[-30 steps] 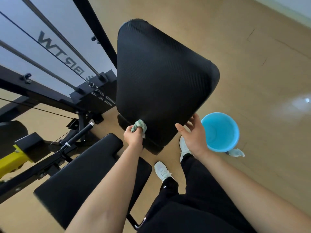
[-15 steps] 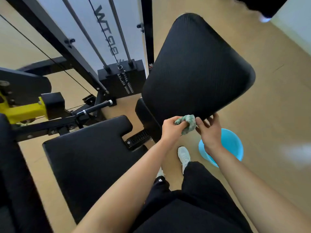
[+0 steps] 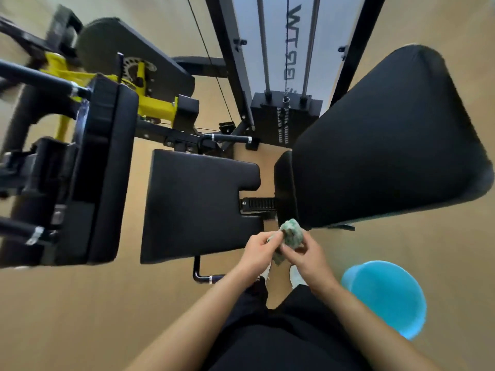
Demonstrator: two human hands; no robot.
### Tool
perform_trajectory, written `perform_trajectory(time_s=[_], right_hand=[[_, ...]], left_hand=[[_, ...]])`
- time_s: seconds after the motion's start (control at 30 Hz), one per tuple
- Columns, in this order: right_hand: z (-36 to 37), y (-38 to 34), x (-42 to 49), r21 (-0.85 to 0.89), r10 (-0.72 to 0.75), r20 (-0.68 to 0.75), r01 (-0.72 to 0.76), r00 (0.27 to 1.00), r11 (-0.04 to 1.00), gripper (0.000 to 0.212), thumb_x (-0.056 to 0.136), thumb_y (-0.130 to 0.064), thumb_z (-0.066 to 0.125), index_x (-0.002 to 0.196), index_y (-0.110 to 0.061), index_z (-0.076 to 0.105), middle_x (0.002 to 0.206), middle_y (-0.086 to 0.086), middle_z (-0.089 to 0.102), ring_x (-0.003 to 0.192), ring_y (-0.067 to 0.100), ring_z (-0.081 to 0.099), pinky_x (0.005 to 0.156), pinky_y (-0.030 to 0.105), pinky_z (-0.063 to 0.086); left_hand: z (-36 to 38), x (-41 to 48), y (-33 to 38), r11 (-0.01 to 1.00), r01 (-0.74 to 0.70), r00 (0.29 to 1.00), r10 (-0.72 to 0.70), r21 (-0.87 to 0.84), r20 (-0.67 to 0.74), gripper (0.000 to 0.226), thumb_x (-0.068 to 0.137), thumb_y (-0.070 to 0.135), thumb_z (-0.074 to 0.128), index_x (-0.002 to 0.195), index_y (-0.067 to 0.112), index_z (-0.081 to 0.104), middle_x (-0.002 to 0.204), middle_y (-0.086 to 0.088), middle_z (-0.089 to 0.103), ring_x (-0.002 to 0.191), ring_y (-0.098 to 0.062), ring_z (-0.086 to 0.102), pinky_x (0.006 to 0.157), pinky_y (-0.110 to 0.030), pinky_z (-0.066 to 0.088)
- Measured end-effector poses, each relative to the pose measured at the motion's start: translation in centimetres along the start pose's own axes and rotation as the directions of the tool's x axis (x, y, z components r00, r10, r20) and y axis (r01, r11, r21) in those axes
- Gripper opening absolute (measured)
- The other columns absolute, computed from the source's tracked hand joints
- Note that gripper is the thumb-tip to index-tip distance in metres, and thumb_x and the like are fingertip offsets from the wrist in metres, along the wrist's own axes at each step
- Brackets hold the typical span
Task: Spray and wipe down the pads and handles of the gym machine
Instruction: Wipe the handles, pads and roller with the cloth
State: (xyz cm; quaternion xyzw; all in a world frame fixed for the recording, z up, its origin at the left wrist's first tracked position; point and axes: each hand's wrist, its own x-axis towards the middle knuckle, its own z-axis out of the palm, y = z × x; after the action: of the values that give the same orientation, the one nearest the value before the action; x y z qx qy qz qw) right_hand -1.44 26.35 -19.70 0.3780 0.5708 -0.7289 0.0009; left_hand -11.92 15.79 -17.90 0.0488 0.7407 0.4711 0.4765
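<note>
A crumpled green cloth point(image 3: 291, 234) is held between both hands just below the lower edge of the black back pad point(image 3: 385, 145). My left hand point(image 3: 259, 250) pinches its left side and my right hand point(image 3: 308, 254) grips its right side. Neither hand touches the pad. The black seat pad point(image 3: 195, 207) lies to the left of my hands. A thick black chest pad point(image 3: 99, 172) stands farther left, blurred. A short black handle point(image 3: 230, 138) sticks out behind the seat, and another handle point(image 3: 206, 277) sits under the seat's near edge.
A blue bucket point(image 3: 385, 298) stands on the tan floor at my right. The weight stack point(image 3: 285, 119) with its guide rods rises behind the seat. Yellow frame parts point(image 3: 155, 108) and black bars crowd the far left. My legs and white shoes are below my hands.
The view has swung left, bringing the chest pad and yellow frame into sight. My hands have come off the back pad's lower edge, and both now hold the cloth together below it.
</note>
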Motion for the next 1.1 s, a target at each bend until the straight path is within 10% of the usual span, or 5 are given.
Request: perform_trajectory(time_s=[0.4, 0.67, 0.87, 1.0, 1.1], right_hand=[[4.0, 0.8, -0.2, -0.068, 0.129, 0.244, -0.116, 0.961, 0.991, 0.014, 0.095, -0.019, 0.072, 0.104, -0.008, 0.076, 0.100, 0.012, 0.079, 0.100, 0.033, 0.075, 0.091, 0.047, 0.060], [11.4, 3.0, -1.7, -0.057, 0.207, 0.187, -0.200, 0.960, 0.978, 0.031, 0.095, -0.033, 0.073, 0.110, -0.006, 0.075, 0.105, 0.015, 0.078, 0.101, 0.036, 0.075, 0.096, 0.055, 0.058], [15.6, 3.4, 0.1, 0.082, 0.277, 0.108, -0.287, 0.955, 0.955, 0.019, 0.102, -0.020, 0.063, 0.114, -0.006, 0.070, 0.117, 0.019, 0.074, 0.104, 0.034, 0.073, 0.088, 0.049, 0.060], [16.1, 2.8, 2.9, -0.143, 0.189, -0.057, -0.196, 0.980, 0.970, 0.029, 0.102, -0.004, 0.052, 0.127, -0.015, 0.064, 0.120, 0.012, 0.070, 0.102, 0.023, 0.068, 0.088, 0.039, 0.058], [16.2, 1.1, 6.1, -0.267, 0.145, 0.258, -0.074, 0.955, 0.961, 0.028, 0.100, -0.033, 0.061, 0.126, -0.025, 0.068, 0.120, 0.002, 0.073, 0.110, 0.019, 0.068, 0.100, 0.039, 0.054]], left_hand=[[-2.2, -7.4, -6.0, 0.952, 0.052, 0.909, -0.169, -0.300, -0.381, 0.052, 0.101, 0.046, 0.059, 0.077, 0.001, 0.070, 0.072, -0.011, 0.073, 0.069, -0.018, 0.067, 0.064, -0.030, 0.054], [-7.8, -8.1, -9.6, 0.771, -0.007, 0.937, -0.217, -0.637, -0.273, 0.085, 0.081, 0.080, 0.051, 0.113, 0.005, 0.074, 0.107, -0.013, 0.078, 0.102, -0.029, 0.076, 0.093, -0.042, 0.059], [-12.1, -7.4, -12.7, 0.702, -0.130, 0.971, -0.054, -0.700, -0.235, 0.052, 0.083, 0.031, 0.079, 0.123, -0.001, 0.066, 0.120, -0.023, 0.072, 0.113, -0.041, 0.069, 0.097, -0.050, 0.055], [-13.6, -5.7, -13.3, 0.633, -0.093, 0.972, -0.110, -0.769, -0.209, 0.027, 0.094, 0.015, 0.069, 0.118, 0.005, 0.063, 0.107, -0.015, 0.072, 0.096, -0.030, 0.072, 0.079, -0.039, 0.060], [-14.4, -3.4, -12.4, 0.676, -0.094, 0.956, -0.142, -0.731, -0.255, 0.025, 0.103, 0.018, 0.058, 0.122, 0.003, 0.063, 0.102, -0.011, 0.073, 0.087, -0.020, 0.072, 0.073, -0.034, 0.059]])
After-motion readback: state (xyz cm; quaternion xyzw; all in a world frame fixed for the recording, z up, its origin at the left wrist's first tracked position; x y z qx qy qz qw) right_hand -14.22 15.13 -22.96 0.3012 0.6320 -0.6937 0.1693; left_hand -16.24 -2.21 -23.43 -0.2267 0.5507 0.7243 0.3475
